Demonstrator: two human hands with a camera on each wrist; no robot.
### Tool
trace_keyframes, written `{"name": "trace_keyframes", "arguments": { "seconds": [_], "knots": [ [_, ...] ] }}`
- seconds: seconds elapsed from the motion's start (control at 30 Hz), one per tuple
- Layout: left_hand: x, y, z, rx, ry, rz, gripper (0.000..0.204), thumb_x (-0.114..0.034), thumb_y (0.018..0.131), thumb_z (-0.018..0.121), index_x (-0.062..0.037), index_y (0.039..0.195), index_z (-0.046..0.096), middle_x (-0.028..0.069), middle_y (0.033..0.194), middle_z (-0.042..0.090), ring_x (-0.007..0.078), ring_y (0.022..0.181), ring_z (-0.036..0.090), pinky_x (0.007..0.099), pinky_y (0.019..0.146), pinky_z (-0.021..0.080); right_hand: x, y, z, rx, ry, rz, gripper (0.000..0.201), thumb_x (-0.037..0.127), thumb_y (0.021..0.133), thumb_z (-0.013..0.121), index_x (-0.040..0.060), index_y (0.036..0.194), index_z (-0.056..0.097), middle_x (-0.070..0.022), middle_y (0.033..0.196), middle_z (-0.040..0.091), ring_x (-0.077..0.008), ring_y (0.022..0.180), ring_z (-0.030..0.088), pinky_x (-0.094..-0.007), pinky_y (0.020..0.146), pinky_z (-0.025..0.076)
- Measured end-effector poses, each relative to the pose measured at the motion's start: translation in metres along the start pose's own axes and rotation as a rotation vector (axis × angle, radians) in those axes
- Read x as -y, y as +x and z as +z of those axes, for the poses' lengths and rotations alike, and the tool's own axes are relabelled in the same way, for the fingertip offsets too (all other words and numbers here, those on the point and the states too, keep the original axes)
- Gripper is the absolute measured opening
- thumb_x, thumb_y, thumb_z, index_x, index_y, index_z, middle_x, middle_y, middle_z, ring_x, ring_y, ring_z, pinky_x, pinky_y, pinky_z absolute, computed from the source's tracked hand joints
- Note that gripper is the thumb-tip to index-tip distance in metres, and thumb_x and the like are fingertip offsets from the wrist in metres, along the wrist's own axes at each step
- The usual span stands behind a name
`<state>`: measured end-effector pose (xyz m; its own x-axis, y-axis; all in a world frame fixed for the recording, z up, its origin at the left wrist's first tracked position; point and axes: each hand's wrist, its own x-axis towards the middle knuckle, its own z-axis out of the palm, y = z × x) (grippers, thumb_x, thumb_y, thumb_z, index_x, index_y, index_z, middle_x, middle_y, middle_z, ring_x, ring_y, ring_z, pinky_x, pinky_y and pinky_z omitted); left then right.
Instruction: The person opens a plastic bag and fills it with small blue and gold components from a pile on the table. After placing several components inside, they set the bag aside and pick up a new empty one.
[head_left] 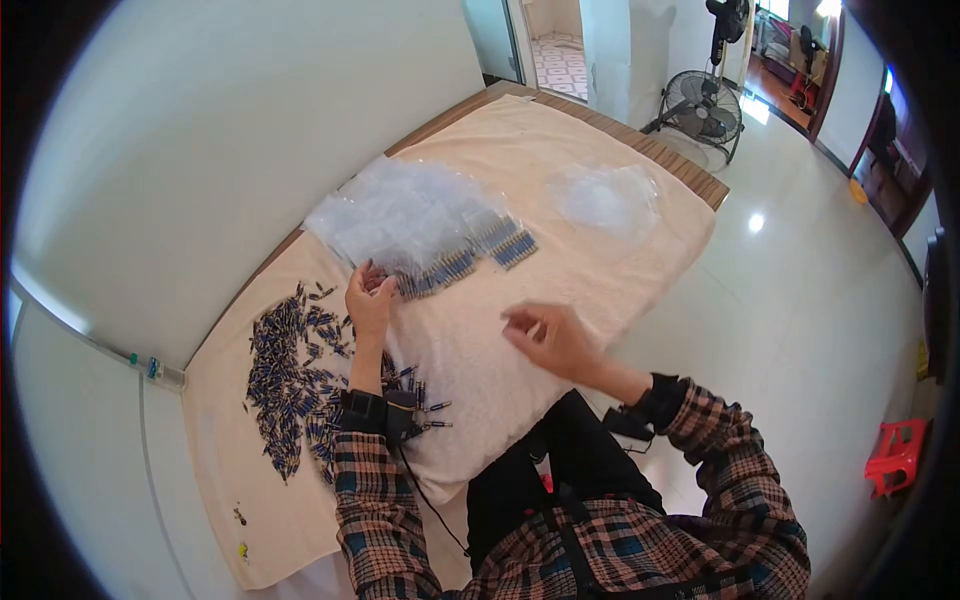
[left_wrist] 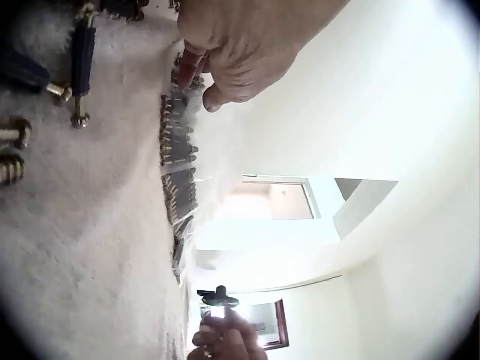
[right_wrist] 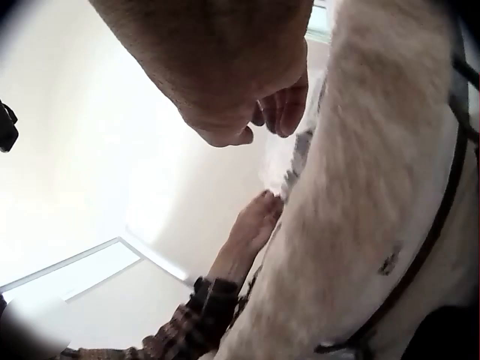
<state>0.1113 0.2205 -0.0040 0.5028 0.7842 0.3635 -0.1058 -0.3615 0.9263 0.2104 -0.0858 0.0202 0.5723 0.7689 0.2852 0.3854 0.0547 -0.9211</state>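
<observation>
My left hand (head_left: 370,305) is at the near left end of a row of bagged blue parts with brass-coloured ends (head_left: 450,268); its thumb and fingers stand apart, touching or close to the row. In the left wrist view that hand (left_wrist: 240,49) hangs over the row (left_wrist: 178,139). My right hand (head_left: 552,340) is raised over the cloth, fingers loosely bent, with nothing visible between them; the right wrist view shows this hand (right_wrist: 232,75) from behind. Clear plastic bags (head_left: 390,205) lie heaped behind the row.
Loose dark blue parts (head_left: 280,380) are piled at the left of the cream cloth (head_left: 520,140). More clear bags (head_left: 610,200) lie at the far right. Small yellow item (head_left: 243,550) near the lower left edge. Beyond the table are a standing fan (head_left: 703,108) and a red stool (head_left: 895,457).
</observation>
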Motion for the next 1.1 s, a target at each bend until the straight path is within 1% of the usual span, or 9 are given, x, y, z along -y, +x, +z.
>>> {"name": "trace_keyframes", "arguments": {
  "seconds": [0.17,0.23,0.3,0.37,0.63,0.87,0.93,1.0,1.1],
  "knots": [
    [-0.016,-0.021,0.005,0.024,0.334,0.142,0.024,-0.004,0.077,0.071,-0.0008,0.096,0.058,0.0062,0.09,0.062,0.0166,0.077,0.058,0.0312,0.062,0.046,-0.028,0.059,-0.027,-0.346,-0.649,-0.173,0.036,0.025,0.075,0.074,0.0019,0.098,0.058,-0.0144,0.097,0.059,-0.0283,0.084,0.062,-0.0371,0.076,0.05],
    [-0.036,-0.033,0.014,0.207,0.675,0.27,0.022,-0.005,0.074,0.071,-0.0015,0.089,0.056,0.0101,0.087,0.061,0.0233,0.076,0.059,0.0355,0.063,0.046,-0.029,0.075,-0.03,-0.277,-0.678,-0.072,0.037,0.026,0.074,0.075,0.0022,0.097,0.058,-0.0152,0.099,0.058,-0.0299,0.088,0.061,-0.0382,0.078,0.05],
    [-0.036,-0.039,0.019,0.276,0.71,0.272,0.021,-0.006,0.074,0.071,-0.0015,0.088,0.055,0.012,0.087,0.06,0.027,0.077,0.058,0.0376,0.064,0.046,-0.029,0.087,-0.027,-0.131,-0.73,0.127,0.04,0.03,0.072,0.076,0.0028,0.095,0.057,-0.0167,0.102,0.056,-0.0331,0.095,0.058,-0.0404,0.082,0.048],
    [-0.035,-0.04,0.022,0.41,0.776,0.277,0.019,-0.007,0.074,0.069,-0.0015,0.086,0.055,0.0158,0.085,0.059,0.0344,0.078,0.058,0.0419,0.067,0.045,-0.03,0.096,-0.021,-0.12,-0.749,0.11,0.04,0.029,0.072,0.076,0.003,0.095,0.057,-0.0167,0.102,0.056,-0.0331,0.095,0.058,-0.0399,0.082,0.048],
    [-0.037,-0.036,0.024,0.37,0.784,0.243,0.015,-0.01,0.08,0.065,-0.0005,0.084,0.054,0.0187,0.08,0.06,0.0396,0.08,0.058,0.0459,0.067,0.044,-0.042,0.116,-0.017,-0.039,-0.701,-0.027,0.042,0.026,0.072,0.077,0.0043,0.102,0.056,-0.0166,0.107,0.054,-0.0347,0.1,0.057,-0.0397,0.084,0.048],
    [-0.03,-0.028,0.023,0.325,0.719,0.253,0.015,-0.01,0.079,0.066,0.0003,0.085,0.058,0.0198,0.077,0.062,0.0398,0.077,0.059,0.0447,0.068,0.047,-0.064,0.133,-0.005,-0.07,-0.628,-0.134,0.036,0.02,0.071,0.077,0.005,0.097,0.057,-0.017,0.112,0.054,-0.0357,0.105,0.056,-0.0403,0.087,0.047],
    [-0.025,-0.035,0.01,0.324,0.684,0.264,0.014,-0.01,0.079,0.066,0.0005,0.086,0.059,0.0201,0.077,0.062,0.0395,0.076,0.06,0.0441,0.067,0.047,-0.078,0.136,-0.003,-0.074,-0.577,-0.34,0.033,0.016,0.071,0.076,0.0046,0.097,0.058,-0.0187,0.118,0.053,-0.0374,0.109,0.054,-0.0408,0.089,0.046],
    [-0.026,-0.035,0.005,0.329,0.626,0.317,0.015,-0.008,0.078,0.065,0.0006,0.089,0.062,0.0193,0.082,0.065,0.0347,0.075,0.064,0.0386,0.068,0.05,-0.091,0.127,-0.022,-0.123,-0.603,-0.42,0.032,0.014,0.071,0.075,0.0045,0.096,0.058,-0.0196,0.121,0.052,-0.0383,0.111,0.053,-0.0411,0.09,0.045],
    [-0.04,-0.043,-0.002,0.381,0.606,0.159,0.024,-0.008,0.077,0.066,0.0,0.099,0.064,0.017,0.089,0.068,0.0262,0.075,0.067,0.0325,0.069,0.052,-0.082,0.111,-0.015,-0.184,-0.661,-0.407,0.028,0.01,0.071,0.072,0.0048,0.096,0.058,-0.0203,0.121,0.054,-0.0392,0.113,0.051,-0.0423,0.093,0.044]
  ]
}}
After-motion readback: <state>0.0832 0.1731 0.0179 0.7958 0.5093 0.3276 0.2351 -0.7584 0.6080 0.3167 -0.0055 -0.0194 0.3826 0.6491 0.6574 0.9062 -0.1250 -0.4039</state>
